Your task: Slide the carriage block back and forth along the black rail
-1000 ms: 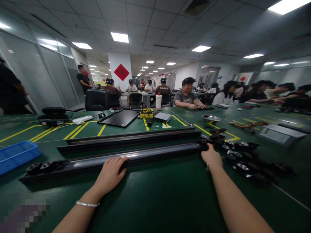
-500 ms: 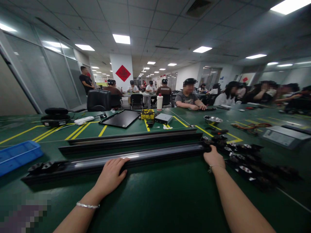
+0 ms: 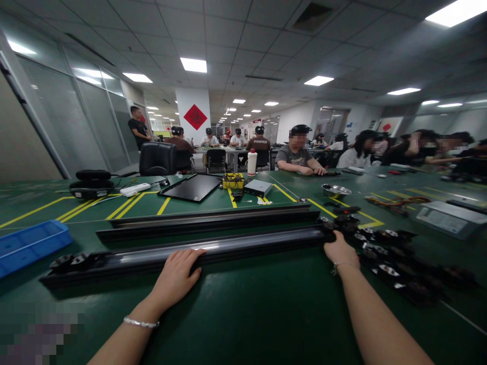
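Observation:
A long black metal channel lies across the green table in front of me, slightly tilted in view, with round fittings at its left end. Over its near edge, left of the middle, rests my left hand, fingers laid flat on top and thumb apart. My right hand is closed round the right end of the channel; its fingertips are partly hidden. Just beyond lies a second black channel, roughly parallel. Beside my right hand is a cluster of black parts with shiny metal pieces.
A blue tray is at the left. Farther back are a flat black panel, a yellow block with wires, a grey box, a metal bowl and a white bottle. A silver unit stands right. A person sits opposite.
The view has shifted a little, so the scene sits slightly farther right. Both hands keep their places on the channel.

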`<state>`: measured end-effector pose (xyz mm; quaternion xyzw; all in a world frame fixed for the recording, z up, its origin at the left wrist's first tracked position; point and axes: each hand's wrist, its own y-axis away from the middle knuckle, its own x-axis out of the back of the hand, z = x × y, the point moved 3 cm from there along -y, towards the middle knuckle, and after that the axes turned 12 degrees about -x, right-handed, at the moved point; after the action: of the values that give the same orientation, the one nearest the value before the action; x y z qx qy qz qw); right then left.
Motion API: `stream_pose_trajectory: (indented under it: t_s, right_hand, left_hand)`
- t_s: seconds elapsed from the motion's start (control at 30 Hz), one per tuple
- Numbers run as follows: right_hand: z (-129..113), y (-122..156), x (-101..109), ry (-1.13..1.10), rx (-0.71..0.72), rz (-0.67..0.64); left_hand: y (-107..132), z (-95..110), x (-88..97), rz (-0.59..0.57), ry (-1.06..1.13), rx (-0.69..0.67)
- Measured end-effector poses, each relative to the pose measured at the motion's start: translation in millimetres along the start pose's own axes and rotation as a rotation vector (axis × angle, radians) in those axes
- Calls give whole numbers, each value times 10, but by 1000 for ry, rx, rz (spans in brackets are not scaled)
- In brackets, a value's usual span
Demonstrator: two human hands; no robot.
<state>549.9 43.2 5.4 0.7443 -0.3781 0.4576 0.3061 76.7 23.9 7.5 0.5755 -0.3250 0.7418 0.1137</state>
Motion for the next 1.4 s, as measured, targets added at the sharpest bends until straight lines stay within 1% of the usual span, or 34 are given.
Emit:
stream_pose_trajectory:
  t_s: [0.27, 0.57, 0.83, 1.03, 1.2, 1.4]
  right_hand:
    - [7, -28, 15, -9, 8, -23]
    - [31, -39, 69, -21, -34, -2]
    - [33, -65, 60, -13, -13, 24]
    - [41, -39, 84, -44, -48, 12]
    - [58, -61, 77, -60, -38, 24]
    - [51, -67, 78, -48, -51, 14]
  left_hand:
    - [5, -1, 3, 8, 11, 9]
    - [7, 6, 4, 22, -11, 2]
    - [12, -16, -9, 1, -3, 28]
    - [16, -42, -20, 1, 0, 16]
    - [17, -41, -26, 4, -1, 3]
    - [9, -26, -15, -1, 10, 19]
